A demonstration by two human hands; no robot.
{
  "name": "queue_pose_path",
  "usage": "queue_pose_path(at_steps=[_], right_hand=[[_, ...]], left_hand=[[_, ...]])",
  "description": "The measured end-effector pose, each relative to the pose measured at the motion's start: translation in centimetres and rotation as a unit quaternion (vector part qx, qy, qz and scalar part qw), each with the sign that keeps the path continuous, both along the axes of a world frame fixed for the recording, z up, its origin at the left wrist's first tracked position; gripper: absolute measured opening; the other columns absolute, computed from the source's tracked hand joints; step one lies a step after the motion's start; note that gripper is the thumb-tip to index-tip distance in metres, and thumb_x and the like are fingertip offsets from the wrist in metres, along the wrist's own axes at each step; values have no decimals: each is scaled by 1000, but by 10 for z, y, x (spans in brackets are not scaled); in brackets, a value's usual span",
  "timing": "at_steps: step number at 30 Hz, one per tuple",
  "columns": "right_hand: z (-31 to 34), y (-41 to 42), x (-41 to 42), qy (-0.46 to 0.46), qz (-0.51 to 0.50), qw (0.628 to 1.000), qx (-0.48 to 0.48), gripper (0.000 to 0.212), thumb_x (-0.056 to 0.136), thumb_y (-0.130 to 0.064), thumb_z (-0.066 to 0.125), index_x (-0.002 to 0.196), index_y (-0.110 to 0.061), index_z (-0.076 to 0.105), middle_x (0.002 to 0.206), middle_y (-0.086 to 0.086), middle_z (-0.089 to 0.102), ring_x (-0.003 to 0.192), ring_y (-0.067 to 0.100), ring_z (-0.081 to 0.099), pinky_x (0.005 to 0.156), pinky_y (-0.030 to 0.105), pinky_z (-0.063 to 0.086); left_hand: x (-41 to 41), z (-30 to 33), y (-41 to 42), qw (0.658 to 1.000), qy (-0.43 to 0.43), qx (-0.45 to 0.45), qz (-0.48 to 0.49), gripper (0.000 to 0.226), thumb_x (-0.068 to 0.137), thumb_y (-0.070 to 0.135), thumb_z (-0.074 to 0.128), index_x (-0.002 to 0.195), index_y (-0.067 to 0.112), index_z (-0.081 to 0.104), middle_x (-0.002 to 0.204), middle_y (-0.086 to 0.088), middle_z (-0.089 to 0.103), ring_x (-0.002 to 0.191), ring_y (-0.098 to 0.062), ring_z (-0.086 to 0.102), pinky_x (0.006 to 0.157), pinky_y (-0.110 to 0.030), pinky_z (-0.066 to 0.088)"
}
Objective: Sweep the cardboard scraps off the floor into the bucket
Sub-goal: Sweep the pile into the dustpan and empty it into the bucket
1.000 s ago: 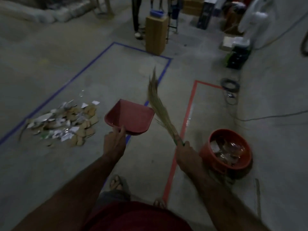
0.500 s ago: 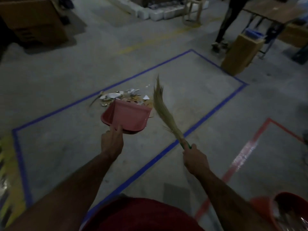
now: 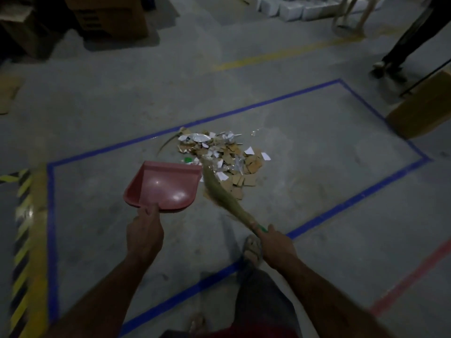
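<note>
A pile of cardboard and white paper scraps [image 3: 227,157] lies on the concrete floor inside a blue-taped rectangle. My left hand [image 3: 144,236] grips the handle of a red dustpan [image 3: 163,186], held just left of the pile with its mouth facing the scraps. My right hand [image 3: 277,246] grips the green handle of a straw broom [image 3: 219,191], whose bristles lie over the near edge of the pile. The bucket is out of view.
Blue tape [image 3: 353,201] marks the rectangle; red tape [image 3: 412,274] runs at lower right. A cardboard box [image 3: 422,108] stands at the right, with a person's legs [image 3: 410,37] behind it. Dark boxes [image 3: 107,18] sit at the back left. Yellow-black hazard tape [image 3: 24,230] lines the left.
I have turned left away from the bucket, which left the view. The scrap pile is now close ahead. Dustpan and broom came down beside and onto the pile.
</note>
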State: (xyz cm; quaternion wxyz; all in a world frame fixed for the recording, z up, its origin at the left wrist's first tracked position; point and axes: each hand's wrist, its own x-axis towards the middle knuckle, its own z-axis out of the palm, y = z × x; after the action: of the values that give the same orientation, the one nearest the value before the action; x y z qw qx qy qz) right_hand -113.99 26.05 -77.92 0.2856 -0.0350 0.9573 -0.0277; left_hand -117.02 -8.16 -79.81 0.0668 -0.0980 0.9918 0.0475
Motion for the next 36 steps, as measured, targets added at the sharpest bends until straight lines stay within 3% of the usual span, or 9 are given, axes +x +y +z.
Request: queue_pose_path(at_steps=[3,6,8,11,14,16,23,29,36], right_hand=[[-55,9,-67,-42,37,998,-17,61,97,-28,50,152,-35,23,132,9,47,106,28,57,80,36,48],[-139,21,-140,-88,24,996,-15,49,101,-31,43,149,-29,35,124,6,54,107,25,59,77,33,41],[-197,31,-191,-111,52,992,-6,48,101,-26,42,149,-23,38,116,7,54,105,28,60,73,31,34],[-275,50,-268,-66,134,989,5,40,94,-10,45,129,-19,62,110,13,59,88,28,65,63,30,32],[-344,85,-326,-139,108,981,81,37,104,-19,35,138,-19,49,125,8,51,106,24,59,73,31,39],[-369,108,-359,-156,92,980,81,44,103,-20,36,147,-24,36,127,10,49,105,26,57,75,32,43],[-383,145,-429,-147,22,988,41,56,101,-28,38,153,-38,17,135,14,41,104,31,54,83,40,49],[-360,160,-419,-122,34,992,1,60,102,-31,37,153,-47,8,101,1,39,73,17,47,61,33,44],[-299,168,-360,-138,23,988,-60,76,98,-38,47,144,-65,-7,93,-8,35,57,8,44,50,25,42]], left_hand=[[-43,-48,-1,1000,-27,-2,14,35,88,1,60,122,11,55,92,-18,58,65,-39,60,54,-38,38],[-86,-101,12,998,-51,15,27,29,99,14,51,127,19,51,94,-12,56,72,-33,59,59,-40,48],[-118,-138,26,997,-63,26,46,27,102,19,45,128,25,48,99,-9,55,76,-31,59,62,-41,50],[-171,-197,50,995,-87,15,43,32,100,18,50,131,25,49,98,-10,55,77,-35,60,60,-39,46],[-220,-246,73,991,-113,19,66,41,97,17,55,137,21,48,94,-17,56,73,-39,59,56,-42,45],[-246,-269,86,989,-117,23,86,43,97,16,56,139,22,47,93,-18,55,73,-40,59,56,-43,45],[-297,-294,95,983,-117,45,136,39,101,21,46,140,25,44,99,-17,56,80,-39,60,61,-45,50],[-318,-298,61,987,-109,28,111,41,99,16,53,139,22,47,94,-15,53,78,-39,57,61,-45,48],[-345,-308,12,989,-133,12,70,32,95,11,58,126,16,53,95,-20,55,75,-40,59,59,-42,42]])
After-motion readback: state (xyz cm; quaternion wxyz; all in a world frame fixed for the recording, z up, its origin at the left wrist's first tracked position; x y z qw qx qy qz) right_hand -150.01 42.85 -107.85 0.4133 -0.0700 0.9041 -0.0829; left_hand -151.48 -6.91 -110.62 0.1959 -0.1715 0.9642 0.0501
